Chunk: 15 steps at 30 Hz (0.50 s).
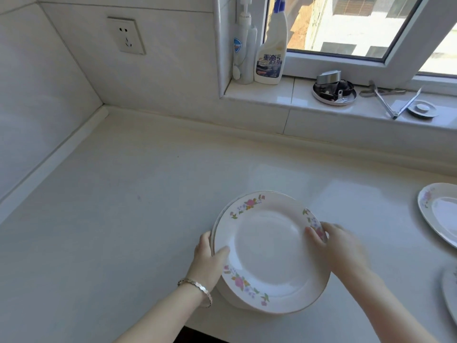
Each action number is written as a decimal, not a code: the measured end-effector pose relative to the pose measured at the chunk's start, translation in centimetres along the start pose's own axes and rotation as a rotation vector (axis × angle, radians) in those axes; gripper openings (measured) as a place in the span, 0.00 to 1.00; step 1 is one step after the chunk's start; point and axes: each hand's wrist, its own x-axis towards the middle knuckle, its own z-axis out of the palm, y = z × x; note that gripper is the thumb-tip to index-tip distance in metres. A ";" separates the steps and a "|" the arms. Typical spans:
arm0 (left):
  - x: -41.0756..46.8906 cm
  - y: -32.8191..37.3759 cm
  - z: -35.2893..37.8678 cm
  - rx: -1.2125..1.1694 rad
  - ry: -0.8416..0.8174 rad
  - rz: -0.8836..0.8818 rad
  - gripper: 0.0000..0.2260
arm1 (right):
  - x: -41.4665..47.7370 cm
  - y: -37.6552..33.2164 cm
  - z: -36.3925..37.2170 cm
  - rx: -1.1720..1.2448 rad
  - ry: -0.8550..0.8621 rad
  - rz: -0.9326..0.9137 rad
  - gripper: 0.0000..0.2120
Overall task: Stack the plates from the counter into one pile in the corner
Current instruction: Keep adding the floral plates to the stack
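Note:
A small stack of white plates with pink flower rims is held above the near part of the counter. My left hand grips the stack's left rim, thumb on top. My right hand grips the right rim, thumb over the flowers. Another flowered plate lies on the counter at the right edge of view. A third plate shows partly at the lower right. The corner where the two tiled walls meet lies at the far left.
A wall socket sits above the corner. On the window sill stand a pump bottle and a spray cleaner bottle. Further right are a round metal dish with small items, tongs and a sink strainer.

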 end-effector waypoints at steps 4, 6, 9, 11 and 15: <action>1.1 1.2 1.1 -0.460 -0.004 -0.131 0.21 | -0.4 -1.6 1.1 0.759 -0.089 0.086 0.19; 1.1 1.6 1.3 -0.549 -0.024 -0.185 0.19 | -0.3 -1.5 1.3 0.931 -0.109 0.117 0.18; 1.1 1.6 1.5 -0.655 -0.077 -0.176 0.19 | -0.1 -1.0 1.2 1.064 -0.188 0.122 0.15; 1.1 1.3 1.7 -0.683 -0.065 -0.176 0.18 | 0.2 -0.8 1.2 1.108 -0.237 0.129 0.12; 1.2 1.0 2.2 -0.514 0.031 -0.119 0.20 | 0.4 -0.7 0.8 1.066 -0.290 0.144 0.09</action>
